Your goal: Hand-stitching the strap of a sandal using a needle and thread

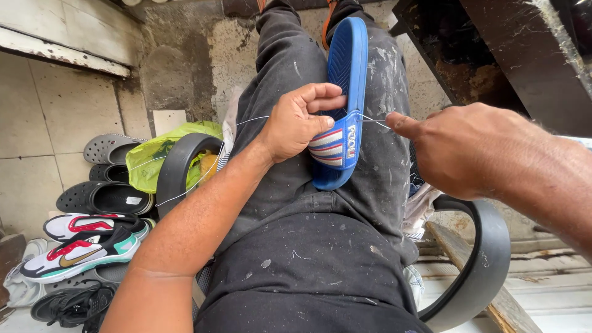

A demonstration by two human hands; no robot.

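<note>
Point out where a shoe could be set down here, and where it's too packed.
Bare tile lies upper left, above the grey clogs. Below, the floor is packed with sneakers. The lap is taken: the left hand and right hand work thread through the blue slide.

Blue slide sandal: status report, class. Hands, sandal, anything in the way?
Left hand grips blue sandal at strap. Right hand pulls white thread taut. Sandal wedged between knees. Nothing obstructing.

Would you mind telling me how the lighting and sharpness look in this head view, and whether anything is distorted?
Head view: soft, even daylight, no harsh glare; the blue slide, the left hand and the thread are sharp; the right hand close to the lens looks oversized from wide-angle stretch; the dark bench at upper right sits in shadow.
</note>
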